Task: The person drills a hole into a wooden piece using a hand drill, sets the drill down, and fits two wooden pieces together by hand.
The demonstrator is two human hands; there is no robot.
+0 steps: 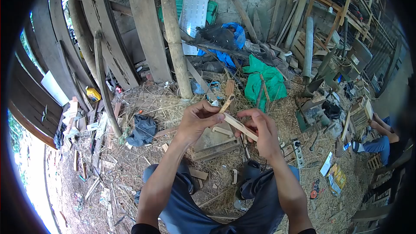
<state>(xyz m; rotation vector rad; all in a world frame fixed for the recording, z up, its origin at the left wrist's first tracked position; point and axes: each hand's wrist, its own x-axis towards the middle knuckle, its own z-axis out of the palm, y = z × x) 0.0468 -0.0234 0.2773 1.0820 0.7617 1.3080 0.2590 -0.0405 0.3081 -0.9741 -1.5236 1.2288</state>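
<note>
My left hand (200, 123) is closed, thumb and fingers pinching a small narrow wooden piece (226, 104) that slants up and to the right. A pale wooden strip (237, 125) runs from my left thumb across to my right hand (263, 133), whose fingers are closed around its lower end. The two wooden pieces meet at my left thumb tip; whether they are joined I cannot tell. Under my hands, a low wooden block (215, 151) stands on the ground between my feet, with a small wooden offcut (222, 131) on top.
Wood scraps and straw litter the ground. A green plastic sack (268, 87) lies ahead, and a dark plastic bag (144, 129) is to the left. On the right are a power strip (298, 155), a yellow packet (336, 178) and another seated person (381, 141). A bamboo post (174, 39) stands in front.
</note>
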